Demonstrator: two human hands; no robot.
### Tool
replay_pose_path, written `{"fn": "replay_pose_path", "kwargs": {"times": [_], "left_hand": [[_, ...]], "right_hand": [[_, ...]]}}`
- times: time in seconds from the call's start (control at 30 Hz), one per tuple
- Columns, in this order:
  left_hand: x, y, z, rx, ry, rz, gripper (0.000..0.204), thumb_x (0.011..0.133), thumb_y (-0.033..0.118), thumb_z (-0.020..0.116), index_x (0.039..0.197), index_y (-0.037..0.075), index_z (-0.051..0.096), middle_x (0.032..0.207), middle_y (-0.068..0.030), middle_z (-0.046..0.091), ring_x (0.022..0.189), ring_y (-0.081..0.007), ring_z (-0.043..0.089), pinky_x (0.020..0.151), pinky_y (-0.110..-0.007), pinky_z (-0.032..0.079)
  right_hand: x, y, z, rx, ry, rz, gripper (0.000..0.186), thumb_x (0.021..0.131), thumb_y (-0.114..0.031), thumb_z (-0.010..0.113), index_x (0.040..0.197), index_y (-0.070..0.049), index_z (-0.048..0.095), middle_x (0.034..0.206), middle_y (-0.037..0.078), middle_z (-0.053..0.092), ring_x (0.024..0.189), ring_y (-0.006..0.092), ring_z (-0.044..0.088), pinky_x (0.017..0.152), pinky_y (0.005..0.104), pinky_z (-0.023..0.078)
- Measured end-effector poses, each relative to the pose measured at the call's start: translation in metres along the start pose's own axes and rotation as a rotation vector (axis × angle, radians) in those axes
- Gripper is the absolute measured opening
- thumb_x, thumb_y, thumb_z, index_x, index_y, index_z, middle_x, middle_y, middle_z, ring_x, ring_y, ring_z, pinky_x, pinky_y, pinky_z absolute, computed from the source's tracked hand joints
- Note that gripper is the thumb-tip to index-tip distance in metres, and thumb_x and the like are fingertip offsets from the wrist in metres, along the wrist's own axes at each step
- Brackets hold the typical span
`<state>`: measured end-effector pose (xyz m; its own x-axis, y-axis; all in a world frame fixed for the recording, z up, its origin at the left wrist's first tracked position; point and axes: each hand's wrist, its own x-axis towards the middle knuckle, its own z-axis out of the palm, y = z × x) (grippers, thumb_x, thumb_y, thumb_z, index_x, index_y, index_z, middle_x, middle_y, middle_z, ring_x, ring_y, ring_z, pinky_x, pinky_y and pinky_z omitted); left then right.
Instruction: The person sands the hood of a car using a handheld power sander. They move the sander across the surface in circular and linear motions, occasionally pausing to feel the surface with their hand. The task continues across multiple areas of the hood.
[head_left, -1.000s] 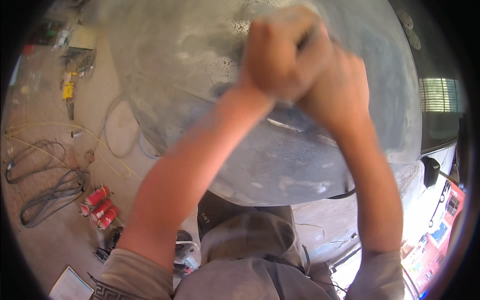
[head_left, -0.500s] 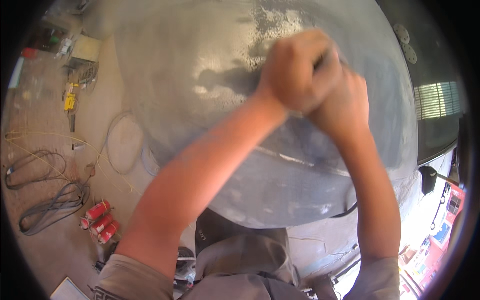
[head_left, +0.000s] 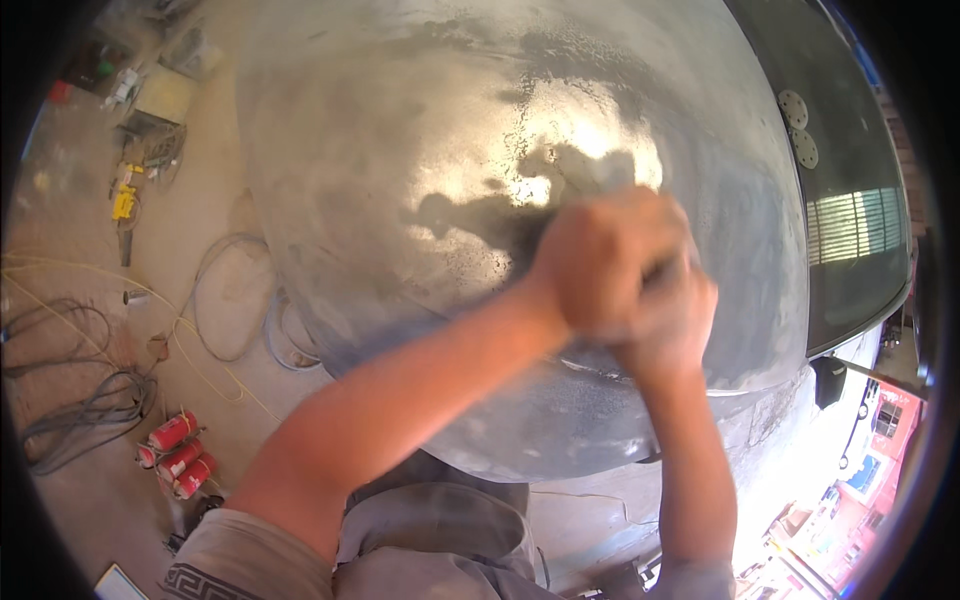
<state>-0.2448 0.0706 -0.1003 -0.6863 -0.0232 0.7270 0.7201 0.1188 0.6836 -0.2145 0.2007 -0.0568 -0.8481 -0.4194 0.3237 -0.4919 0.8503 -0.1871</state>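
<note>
A large curved grey car panel, patchy and mottled with a bright glare and dark shadows, fills the middle. My left hand is closed over its lower middle, knuckles up and pressed against my right hand, which is closed too and sits just to the right, partly underneath. Both are smeared by motion. Whatever they grip is hidden, and I cannot make out whether they touch the panel. My forearms reach up to them from the lower edge.
Dark window glass at right carries two pale perforated discs. On the floor at left lie coiled cables, thin hoses, red cylinders and a yellow tool. A red printed board stands at lower right.
Both hands, held together, have come down the view, closer to my body, by a good distance. More of the panel's upper part and its glare now shows above them.
</note>
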Motion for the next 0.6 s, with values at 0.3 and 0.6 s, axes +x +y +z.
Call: {"fn": "replay_pose_path", "kwargs": {"times": [0.3,0.6], "left_hand": [[0.049,-0.06,-0.012,-0.082,0.057,-0.042,0.021,0.084,0.027,0.069,0.078,0.007,0.069,0.082,-0.0181,0.071,0.076,-0.0434,0.07,0.067,-0.05,0.057],[0.073,-0.069,-0.025,-0.002,-0.065,-0.015,0.025,0.096,0.02,0.061,0.084,-0.001,0.069,0.085,-0.0197,0.072,0.075,-0.0389,0.07,0.069,-0.044,0.056]], "right_hand": [[0.066,0.002,0.019,-0.235,-0.081,0.088,0.02,0.078,-0.02,0.081,0.092,-0.009,0.073,0.082,0.012,0.078,0.075,0.0335,0.077,0.07,0.0439,0.063],[0.093,0.011,0.024,-0.259,0.0,0.018,0.021,0.077,-0.021,0.082,0.091,-0.008,0.073,0.082,0.01,0.077,0.078,0.0307,0.078,0.067,0.0432,0.061]]}}
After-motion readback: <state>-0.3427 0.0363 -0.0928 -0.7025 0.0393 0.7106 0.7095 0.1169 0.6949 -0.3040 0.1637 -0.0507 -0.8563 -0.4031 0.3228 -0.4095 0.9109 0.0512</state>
